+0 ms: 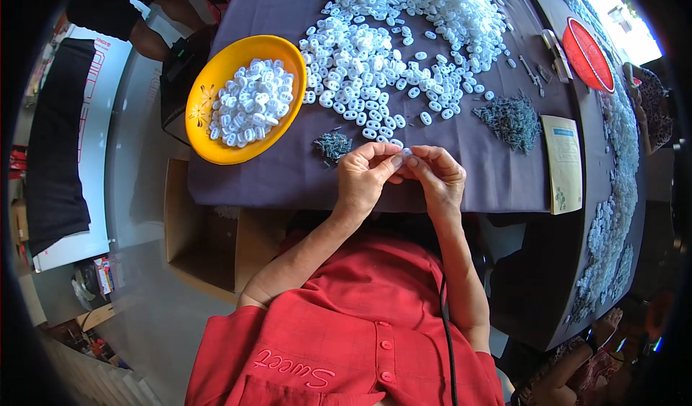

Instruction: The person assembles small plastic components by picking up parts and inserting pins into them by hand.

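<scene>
At the table's near edge, my left hand [363, 178] and my right hand [440, 178] meet, fingertips pinched together. Between them shows part of a small white oval plastic piece [407, 152]; the fingers hide most of it. Just beyond the hands lies a big spread of like white oval pieces [360, 67], many with two holes. Left of my left hand sits a small heap of thin, dark grey-green bits [332, 146]. A larger heap of such bits [510, 122] lies to the right of my right hand.
A yellow oval bowl [198, 133] of white pieces stands at the left. On the right are a yellowish printed booklet [564, 162], small tools [532, 73] and a red mesh basket [587, 54]. Below the table is a cardboard box [241, 251]. Other people sit near the table.
</scene>
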